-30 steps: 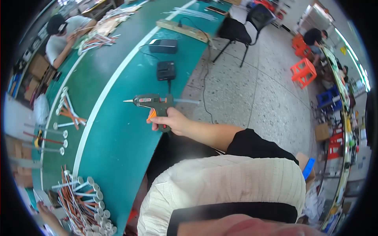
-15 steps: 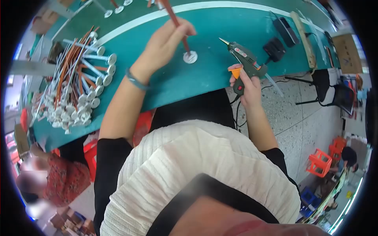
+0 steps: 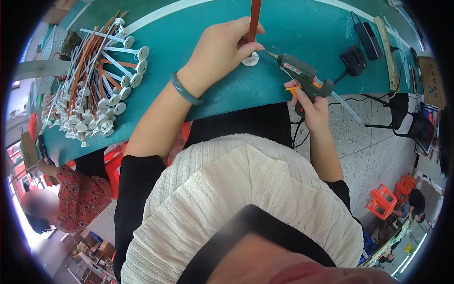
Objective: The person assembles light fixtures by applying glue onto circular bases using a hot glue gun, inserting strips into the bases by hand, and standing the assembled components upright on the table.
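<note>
My left hand (image 3: 226,53) is closed around an orange-brown stick (image 3: 255,21) held upright. The stick's lower end meets a small white disc (image 3: 250,59) on the green table; the fingers partly hide the joint. In my right hand (image 3: 309,105) is a dark green glue gun (image 3: 302,71) with an orange trigger, its metal nozzle pointing left toward the disc and a little apart from it. A clear glue stick (image 3: 346,107) pokes out of the gun's back end.
A pile of sticks with white discs (image 3: 101,85) covers the table's left end. Black power adapters (image 3: 353,60) and a wooden strip (image 3: 388,54) lie to the right. A person in a red patterned top (image 3: 80,199) sits at lower left. Red stools (image 3: 381,200) stand at lower right.
My left hand and the stick have shifted right, closer to the nozzle, and the stick stands more upright. The glue gun sits slightly lower and further right in view, and the view itself has shifted.
</note>
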### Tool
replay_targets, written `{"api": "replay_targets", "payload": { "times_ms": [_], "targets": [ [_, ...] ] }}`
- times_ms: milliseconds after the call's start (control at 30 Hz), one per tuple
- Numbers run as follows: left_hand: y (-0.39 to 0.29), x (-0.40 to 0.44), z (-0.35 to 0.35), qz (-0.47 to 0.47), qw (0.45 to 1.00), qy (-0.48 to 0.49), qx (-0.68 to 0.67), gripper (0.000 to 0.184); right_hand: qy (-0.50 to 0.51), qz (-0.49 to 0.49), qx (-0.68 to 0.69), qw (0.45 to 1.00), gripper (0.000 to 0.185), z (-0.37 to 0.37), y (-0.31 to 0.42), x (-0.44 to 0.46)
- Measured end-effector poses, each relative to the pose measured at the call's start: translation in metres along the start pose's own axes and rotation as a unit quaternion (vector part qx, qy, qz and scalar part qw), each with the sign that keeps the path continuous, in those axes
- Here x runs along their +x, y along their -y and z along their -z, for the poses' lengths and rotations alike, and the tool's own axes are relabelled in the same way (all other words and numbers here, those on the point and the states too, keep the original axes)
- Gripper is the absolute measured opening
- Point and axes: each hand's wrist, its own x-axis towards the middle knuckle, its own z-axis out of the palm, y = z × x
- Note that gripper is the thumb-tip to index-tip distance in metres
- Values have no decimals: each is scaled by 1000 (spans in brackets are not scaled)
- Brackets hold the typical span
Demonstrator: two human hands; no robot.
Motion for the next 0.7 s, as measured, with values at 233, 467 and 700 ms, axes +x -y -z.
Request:
{"api": "replay_targets", "payload": {
  "times_ms": [233,467,700],
  "targets": [
    [0,2,-8,-23,998,31,39,19,20,-30,-22,999,22,5,4,-6],
    [14,-4,-8,-20,999,-20,20,19,17,-42,-58,997,23,-6,7,0],
    [13,-3,-16,-57,997,-44,6,21,22,-32,-85,996,23,-6,2,4]
  ]
}}
